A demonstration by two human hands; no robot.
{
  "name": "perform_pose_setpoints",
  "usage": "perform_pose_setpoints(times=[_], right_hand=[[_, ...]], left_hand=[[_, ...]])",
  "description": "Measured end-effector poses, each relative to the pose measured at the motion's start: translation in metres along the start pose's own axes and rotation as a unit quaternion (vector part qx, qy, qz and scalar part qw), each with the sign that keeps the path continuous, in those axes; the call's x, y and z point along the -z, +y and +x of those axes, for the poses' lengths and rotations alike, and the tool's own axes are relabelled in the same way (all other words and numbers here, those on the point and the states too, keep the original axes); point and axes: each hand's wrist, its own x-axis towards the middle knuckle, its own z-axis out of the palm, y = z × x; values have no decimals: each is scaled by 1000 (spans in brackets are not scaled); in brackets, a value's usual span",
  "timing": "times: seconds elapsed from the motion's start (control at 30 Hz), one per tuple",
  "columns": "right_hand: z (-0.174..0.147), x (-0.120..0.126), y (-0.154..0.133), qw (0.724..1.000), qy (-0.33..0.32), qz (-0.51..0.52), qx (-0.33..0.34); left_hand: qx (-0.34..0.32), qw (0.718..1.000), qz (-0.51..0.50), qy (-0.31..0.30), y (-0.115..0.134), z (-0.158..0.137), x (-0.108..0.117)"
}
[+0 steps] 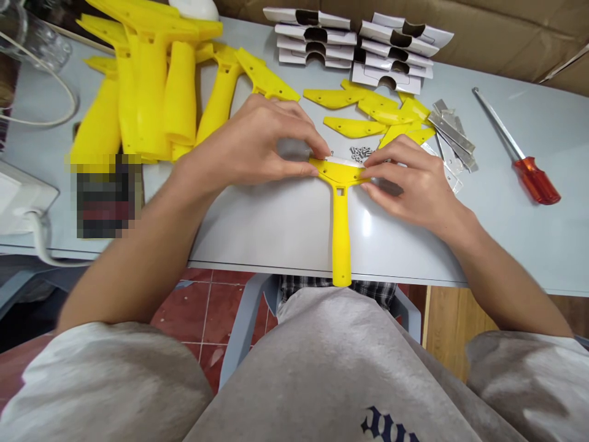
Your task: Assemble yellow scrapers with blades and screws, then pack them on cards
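Observation:
A yellow plastic scraper (pixel 341 233) lies on the table, its handle pointing toward me and its end just past the edge. Along the top of its head shows a thin metal blade (pixel 345 161). My left hand (pixel 262 144) pinches the head's left end between thumb and fingers. At the other end, my right hand (pixel 411 181) grips the head with thumb and fingertips. Just behind the head is a little pile of screws (pixel 361 153). Yellow cover plates (pixel 354 127) and loose metal blades (pixel 453 136) lie beyond my right hand.
More yellow scraper handles (pixel 151 92) are heaped at the back left. Folded white cartons (pixel 317 46) stand in two stacks at the back. A screwdriver (pixel 536 178) with a red handle lies on the right. A white power adapter (pixel 27 190) with a cable sits at the left.

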Motion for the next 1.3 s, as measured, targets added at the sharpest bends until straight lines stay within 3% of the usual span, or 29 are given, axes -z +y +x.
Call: perform_pose_setpoints(times=[0.3, 0.53, 0.93, 1.3], right_hand=[[-1, 3, -1, 999, -12, -32, -24], [-4, -5, 5, 998, -5, -57, -12], [-5, -6, 3, 997, -16, -63, -29], [-38, 9, 3, 997, 18, -69, -21]], left_hand=[[-40, 999, 28, -4, -6, -2, -7], [22, 999, 32, -38, 4, -4, -8], [19, 999, -8, -42, 0, -3, -12], [27, 999, -26, 7, 32, 3, -48]])
